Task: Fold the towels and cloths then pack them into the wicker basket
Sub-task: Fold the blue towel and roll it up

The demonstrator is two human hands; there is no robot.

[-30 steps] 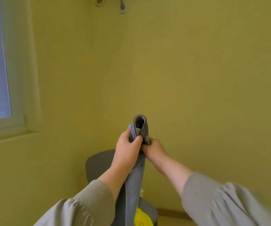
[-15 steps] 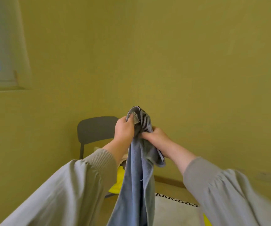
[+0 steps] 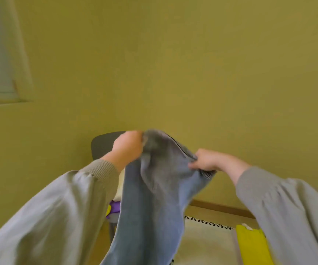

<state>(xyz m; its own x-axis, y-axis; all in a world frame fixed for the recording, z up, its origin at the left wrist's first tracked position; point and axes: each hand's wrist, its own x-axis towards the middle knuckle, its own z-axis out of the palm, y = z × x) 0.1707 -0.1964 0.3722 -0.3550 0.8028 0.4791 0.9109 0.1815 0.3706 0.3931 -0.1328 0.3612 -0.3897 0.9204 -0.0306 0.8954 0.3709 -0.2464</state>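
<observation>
A blue-grey towel (image 3: 154, 197) with a striped edge hangs in the air in front of me. My left hand (image 3: 128, 145) grips its top edge on the left. My right hand (image 3: 206, 159) pinches the same edge further right, so the upper part spreads between the two hands. The rest of the towel drops down past the bottom of the view. A yellow cloth (image 3: 253, 245) lies at the lower right. The wicker basket is not in view.
A dark grey chair (image 3: 102, 144) stands against the yellow-green wall behind my left hand, with purple and yellow cloths (image 3: 114, 207) on its seat. A pale rug with a black zigzag border (image 3: 207, 222) lies on the floor. A window frame (image 3: 3, 88) is at the upper left.
My hands were close together at the towel's top; now they have moved apart, the right hand going right, and the towel's top has opened out. The view has tilted down.
</observation>
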